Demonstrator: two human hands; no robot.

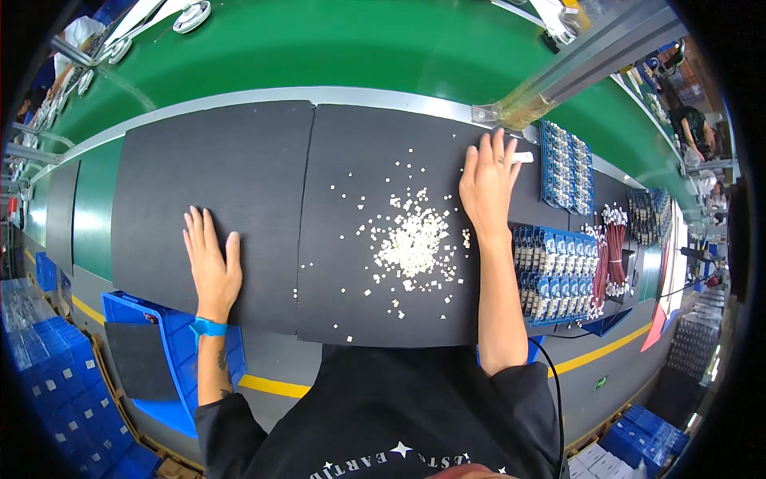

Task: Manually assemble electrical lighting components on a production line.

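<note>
My left hand (213,267) lies flat on the left black mat (247,160), fingers stretched and thumb apart, holding nothing. Toward the far right corner of the other black mat (359,144), my right hand (488,184) rests with its fingers extended. A small white object (523,157) sticks out beside these fingers; whether they touch it I cannot tell. Between my hands, nearer the right one, a heap of tiny white square pieces (411,243) is spread out, with loose ones scattered around it.
To the right of my right forearm are stacked blue circuit-board panels (554,275), and farther back another blue panel stack (566,168). Bundled dark-red wires (616,247) lie beyond. A metal post (582,68) rises at the far right. Blue bins (171,359) stand below the table's left side.
</note>
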